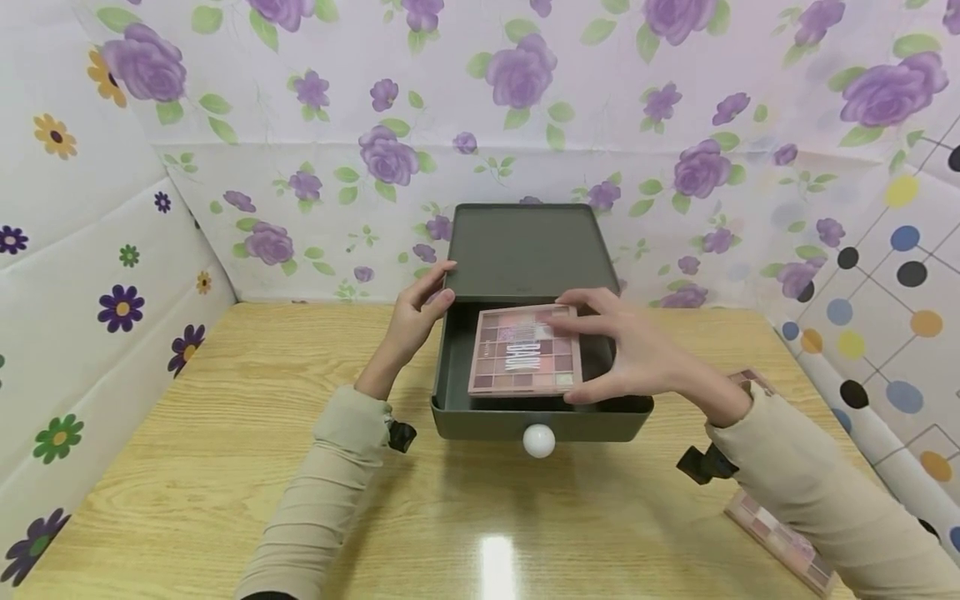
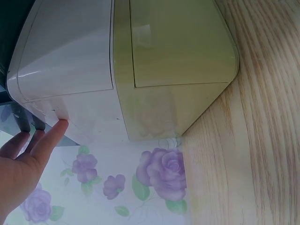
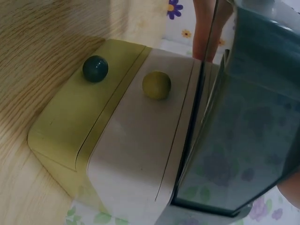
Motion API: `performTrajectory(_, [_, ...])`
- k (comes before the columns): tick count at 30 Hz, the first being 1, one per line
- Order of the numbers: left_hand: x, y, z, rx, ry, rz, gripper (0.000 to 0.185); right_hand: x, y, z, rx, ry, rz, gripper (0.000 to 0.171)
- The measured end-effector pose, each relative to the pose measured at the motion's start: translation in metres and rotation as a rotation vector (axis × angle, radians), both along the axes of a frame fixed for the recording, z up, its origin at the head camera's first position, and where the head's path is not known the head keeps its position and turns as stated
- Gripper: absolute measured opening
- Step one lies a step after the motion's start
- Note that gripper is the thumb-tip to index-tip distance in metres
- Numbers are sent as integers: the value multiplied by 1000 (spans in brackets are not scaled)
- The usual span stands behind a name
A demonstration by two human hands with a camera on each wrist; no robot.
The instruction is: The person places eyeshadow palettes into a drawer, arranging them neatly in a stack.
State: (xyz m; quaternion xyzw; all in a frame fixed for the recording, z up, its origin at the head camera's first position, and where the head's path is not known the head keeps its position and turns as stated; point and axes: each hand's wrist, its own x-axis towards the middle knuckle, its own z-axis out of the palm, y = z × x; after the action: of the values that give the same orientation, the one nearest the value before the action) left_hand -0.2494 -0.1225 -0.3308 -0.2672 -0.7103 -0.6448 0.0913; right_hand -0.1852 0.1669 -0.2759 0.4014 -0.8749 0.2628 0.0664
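Note:
An eyeshadow palette (image 1: 504, 367) with a pink rim lies tilted inside the pulled-out dark green drawer (image 1: 480, 425). My right hand (image 1: 626, 346) pinches its right side, thumb at the near corner and fingers along the far edge. In the head view my left hand (image 1: 416, 315) rests against the left side of the drawer cabinet (image 1: 532, 250). The left wrist view shows its fingertips touching the cabinet's white middle tier (image 2: 70, 61). Only a bit of my right hand (image 3: 291, 193) shows at the edge of the right wrist view.
Below the white tier is a yellow-green bottom tier (image 3: 65, 122); both of their drawers are closed. A white knob (image 1: 538, 441) sticks out from the dark drawer. Another palette (image 1: 780, 537) lies by my right forearm, and part of one more (image 1: 750, 380) shows behind it.

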Motion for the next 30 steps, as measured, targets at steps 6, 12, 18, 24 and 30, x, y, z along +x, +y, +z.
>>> performTrajectory(6, [-1, 0, 0, 4, 20, -12, 48, -2, -13, 3, 75, -32, -34, 78])
performTrajectory(12, [-1, -1, -1, 3, 27, -14, 55, -2, -25, 2, 72, -71, 23, 75])
performTrajectory(18, [-1, 0, -1, 7, 5, -16, 43, -2, -33, -1, 113, -102, 75, 69])
performTrajectory(24, [-1, 0, -2, 8, 6, -19, 47, -6, -32, -2, 160, -133, 118, 72])
performTrajectory(30, [-9, -2, -10, 15, 13, -10, 49, -7, -30, -1, 181, -183, 147, 73])
